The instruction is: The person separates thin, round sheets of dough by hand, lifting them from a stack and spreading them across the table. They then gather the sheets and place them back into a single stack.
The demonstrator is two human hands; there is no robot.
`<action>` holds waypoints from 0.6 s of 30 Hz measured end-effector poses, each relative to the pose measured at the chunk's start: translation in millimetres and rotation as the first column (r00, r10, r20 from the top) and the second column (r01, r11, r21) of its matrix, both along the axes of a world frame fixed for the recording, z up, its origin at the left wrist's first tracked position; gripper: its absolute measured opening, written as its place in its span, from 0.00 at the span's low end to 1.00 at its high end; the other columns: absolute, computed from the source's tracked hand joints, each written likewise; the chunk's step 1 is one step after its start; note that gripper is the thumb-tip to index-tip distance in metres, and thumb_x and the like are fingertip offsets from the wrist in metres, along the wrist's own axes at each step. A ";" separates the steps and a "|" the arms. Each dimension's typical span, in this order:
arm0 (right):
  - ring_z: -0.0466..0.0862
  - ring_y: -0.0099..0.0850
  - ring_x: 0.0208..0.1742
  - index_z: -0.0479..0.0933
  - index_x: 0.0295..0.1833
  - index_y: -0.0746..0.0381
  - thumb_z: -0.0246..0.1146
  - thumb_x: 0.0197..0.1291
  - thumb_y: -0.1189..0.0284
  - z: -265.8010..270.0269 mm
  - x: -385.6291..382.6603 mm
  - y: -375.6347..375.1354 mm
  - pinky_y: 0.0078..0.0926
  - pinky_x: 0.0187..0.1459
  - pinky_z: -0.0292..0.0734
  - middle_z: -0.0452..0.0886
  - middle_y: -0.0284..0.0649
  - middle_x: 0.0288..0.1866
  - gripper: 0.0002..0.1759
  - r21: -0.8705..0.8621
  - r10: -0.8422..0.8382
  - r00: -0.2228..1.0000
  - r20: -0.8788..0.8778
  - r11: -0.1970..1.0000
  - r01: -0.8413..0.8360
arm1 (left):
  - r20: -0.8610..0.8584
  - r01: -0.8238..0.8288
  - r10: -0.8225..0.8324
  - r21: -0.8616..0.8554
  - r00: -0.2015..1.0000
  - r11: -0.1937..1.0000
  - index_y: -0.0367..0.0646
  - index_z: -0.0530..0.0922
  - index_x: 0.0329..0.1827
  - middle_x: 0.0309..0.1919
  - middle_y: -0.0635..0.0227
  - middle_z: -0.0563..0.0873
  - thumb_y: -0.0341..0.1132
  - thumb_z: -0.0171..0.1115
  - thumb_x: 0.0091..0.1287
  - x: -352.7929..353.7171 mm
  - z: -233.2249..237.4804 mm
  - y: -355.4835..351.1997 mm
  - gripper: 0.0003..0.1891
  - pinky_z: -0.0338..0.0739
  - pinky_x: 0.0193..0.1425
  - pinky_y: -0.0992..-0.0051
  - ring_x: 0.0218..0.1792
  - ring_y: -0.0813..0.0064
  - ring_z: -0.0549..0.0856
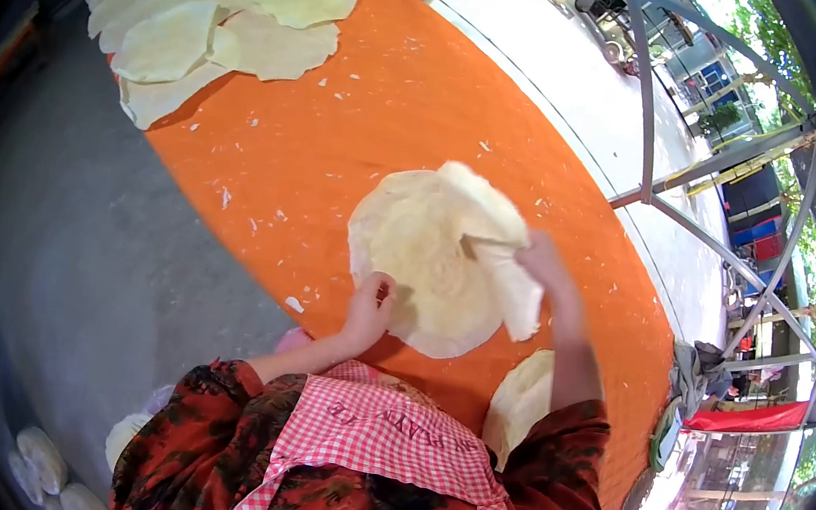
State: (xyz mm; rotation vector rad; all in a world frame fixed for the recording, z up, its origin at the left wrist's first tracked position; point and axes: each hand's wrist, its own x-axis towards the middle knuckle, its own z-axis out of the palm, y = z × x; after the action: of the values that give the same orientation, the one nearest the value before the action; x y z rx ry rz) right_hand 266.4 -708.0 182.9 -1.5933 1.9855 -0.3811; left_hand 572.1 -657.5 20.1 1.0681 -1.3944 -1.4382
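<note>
A round, thin, pale flatbread [427, 262] lies on the orange table covering in front of me. On its right side a flap [511, 282] is lifted and folded over; whether it belongs to the same sheet or a second one is hard to tell. My right hand [546, 266], slightly blurred, is closed on the outer edge of that flap. My left hand [370, 309] is at the near left edge of the flatbread, its thumb and fingers curled together in a pinch at the rim.
Many overlapping flatbreads [215, 6] cover the far left end of the orange table [268, 158]. Another flatbread [522, 399] lies near my right forearm. White scraps dot the surface. Wrapped bundles [42, 460] sit low at left. Metal frame poles [648, 131] stand beyond the right edge.
</note>
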 end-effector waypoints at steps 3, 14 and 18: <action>0.85 0.30 0.42 0.82 0.50 0.65 0.55 0.48 0.80 69.7 6.2 6.2 0.30 0.45 0.78 0.86 0.41 0.39 0.21 -0.033 -0.083 0.988 0.128 0.996 0.088 | -0.488 0.492 -0.265 0.425 0.832 0.760 0.37 0.74 0.52 0.40 0.60 0.83 0.29 0.49 0.73 -10.3 20.8 -2.9 0.10 0.83 0.45 0.69 0.37 0.63 0.85; 0.84 0.46 0.42 0.80 0.52 0.58 0.58 0.53 0.75 28.1 69.6 101.3 0.37 0.43 0.78 0.84 0.49 0.40 0.18 -0.065 0.251 0.927 -0.278 0.958 -0.279 | -0.895 0.777 0.274 0.442 0.350 0.449 0.43 0.57 0.76 0.76 0.56 0.59 0.75 0.37 0.65 -82.3 62.3 -80.3 0.49 0.58 0.74 0.46 0.75 0.51 0.59; 0.83 0.40 0.39 0.77 0.46 0.59 0.57 0.51 0.75 31.6 105.5 127.1 0.35 0.36 0.78 0.80 0.44 0.36 0.14 -0.142 0.261 0.814 -0.519 0.913 -0.384 | -0.942 0.850 0.098 0.331 0.320 0.410 0.48 0.60 0.76 0.74 0.58 0.63 0.79 0.38 0.60 -71.1 46.8 -115.3 0.50 0.59 0.74 0.49 0.73 0.52 0.64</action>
State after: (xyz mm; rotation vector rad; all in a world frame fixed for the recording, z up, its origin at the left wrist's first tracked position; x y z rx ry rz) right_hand 371.9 -580.9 214.5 -2.3357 2.0094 -0.0793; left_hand 501.0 -772.8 66.8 0.0843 -0.0262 -2.7263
